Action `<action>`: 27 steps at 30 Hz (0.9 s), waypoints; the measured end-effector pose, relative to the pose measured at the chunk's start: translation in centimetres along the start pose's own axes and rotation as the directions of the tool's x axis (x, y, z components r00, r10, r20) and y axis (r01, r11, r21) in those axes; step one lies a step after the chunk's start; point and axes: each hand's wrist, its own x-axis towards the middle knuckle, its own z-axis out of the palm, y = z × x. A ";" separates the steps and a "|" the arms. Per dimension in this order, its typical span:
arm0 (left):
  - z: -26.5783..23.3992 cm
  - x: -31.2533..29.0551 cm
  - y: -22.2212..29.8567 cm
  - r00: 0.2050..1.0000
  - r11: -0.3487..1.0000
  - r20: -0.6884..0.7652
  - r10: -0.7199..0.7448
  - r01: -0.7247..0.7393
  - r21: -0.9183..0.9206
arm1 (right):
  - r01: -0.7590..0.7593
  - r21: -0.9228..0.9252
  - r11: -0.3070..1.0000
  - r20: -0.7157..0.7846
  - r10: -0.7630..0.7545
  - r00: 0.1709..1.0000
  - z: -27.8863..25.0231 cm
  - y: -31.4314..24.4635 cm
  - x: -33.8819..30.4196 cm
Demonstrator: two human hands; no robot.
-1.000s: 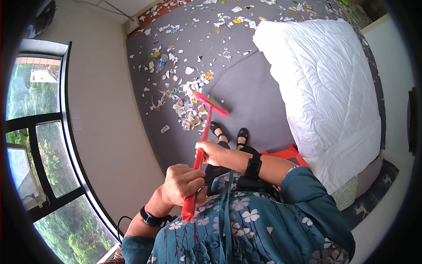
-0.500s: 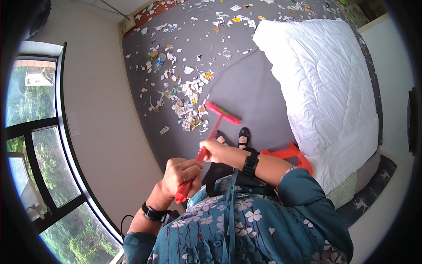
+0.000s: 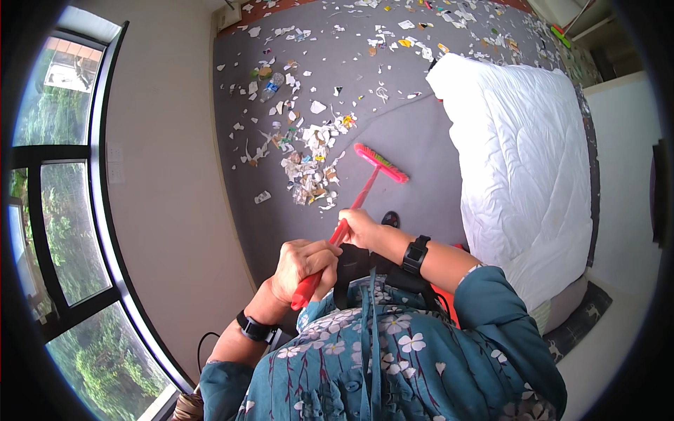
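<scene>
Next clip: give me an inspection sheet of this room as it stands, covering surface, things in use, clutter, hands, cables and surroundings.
Surface: grey floor, bare near the bed, littered farther out.
Things in use: red broom, pink head resting on the floor beside the swept pile.
Clutter: heap of torn paper scraps left of the broom head; loose scraps spread across the far floor; a crushed plastic bottle among them.
Hands: left hand closed around the handle's lower end; right hand gripping higher up the handle.
Cables: dark cord by the wall at lower left.
Surroundings: bed with white duvet on the right; curved window on the left, trees outside.
</scene>
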 end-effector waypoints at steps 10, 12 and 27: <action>-3.4 -2.8 1.6 0.997 0.995 -0.042 -0.069 0.072 0.076 | -0.205 -0.204 0.957 0.085 0.226 0.970 6.4 3.6 -0.6; -4.2 -2.6 3.1 0.999 0.995 -0.011 -0.048 0.049 0.081 | -0.215 -0.164 0.963 0.113 0.235 0.965 7.1 3.8 -2.8; -0.4 -1.6 -1.0 1.000 1.000 -0.004 -0.015 0.015 0.015 | -0.065 0.018 0.998 -0.056 0.066 0.996 2.5 1.4 1.6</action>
